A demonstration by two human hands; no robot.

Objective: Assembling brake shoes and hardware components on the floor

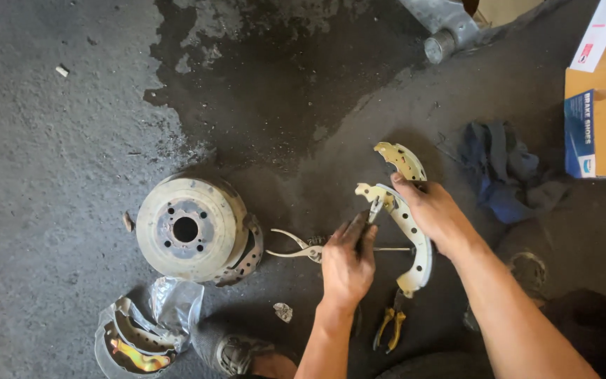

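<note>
A rough, dark concrete floor [50, 140] fills nearly the whole view, with a darker wet stain [275, 77] spreading across its upper middle. At the top edge a grey metal piece with a round end [443, 43] is cut off, so what it belongs to cannot be told. At the right edge an orange and blue cardboard box [601, 119] runs out of view, and a crumpled blue rag [503, 172] lies just beside it.

A rusty brake drum [189, 228] sits on the floor left of the hands. Below it, a clear plastic bag of brake shoes [142, 337] is partly cut off by the bottom edge, near a worn shoe [236, 354].

The right hand [435, 214] grips a pale curved brake shoe [408, 235], held just above the floor. The left hand [348, 263] has its fingers pressed together, pinching a small metal part on that shoe; what exactly is hard to make out. Pliers [299, 247] lie half hidden under the left hand, and yellow-handled pliers [391, 326] lie near the wrist.
</note>
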